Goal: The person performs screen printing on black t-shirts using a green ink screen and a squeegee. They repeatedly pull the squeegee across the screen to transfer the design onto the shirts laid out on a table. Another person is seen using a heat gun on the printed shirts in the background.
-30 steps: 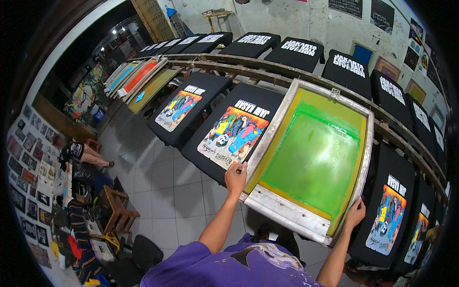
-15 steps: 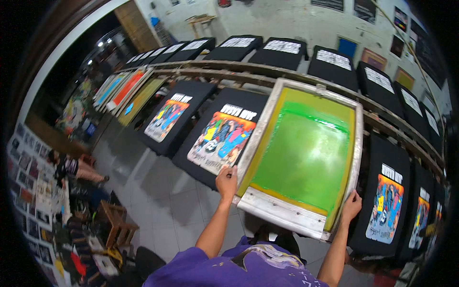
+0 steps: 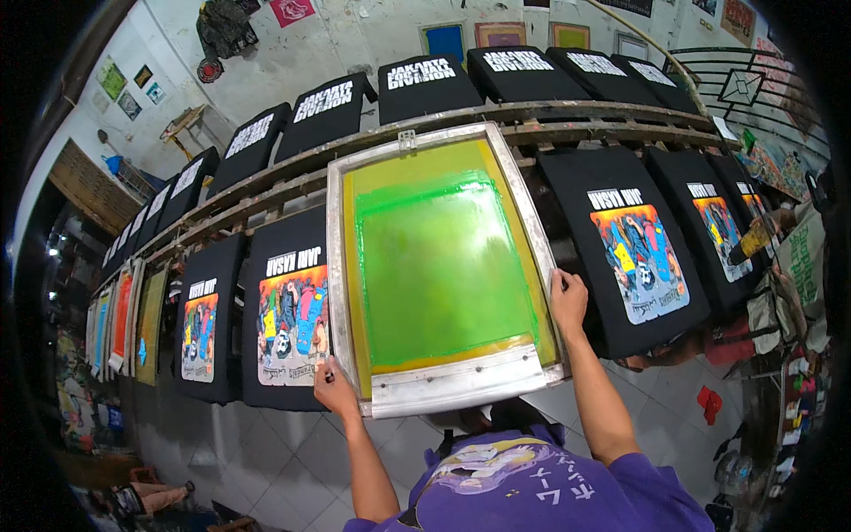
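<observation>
A screen-printing frame (image 3: 337, 222) with a pale, worn border lies in front of me among the shirt boards. Its yellow mesh carries a wide layer of wet green ink (image 3: 439, 266), thickest along the far edge. Across the near end runs a whitish bar (image 3: 456, 381) with dark bolts. My left hand (image 3: 337, 387) is closed on the frame's left side near the close corner. My right hand (image 3: 569, 297) grips the right side, somewhat farther up. Whatever lies under the frame is hidden.
Black shirts with colourful prints, such as this shirt (image 3: 634, 239), lie on boards at both sides. A wooden rail (image 3: 523, 115) runs behind, with more black shirts (image 3: 421, 89) beyond it. Several printing screens (image 3: 133, 319) lean at the left; a grey tiled floor (image 3: 275, 461) shows below.
My view has swung to the right, so the frame appears more upright and farther left. Both hands keep hold of its sides.
</observation>
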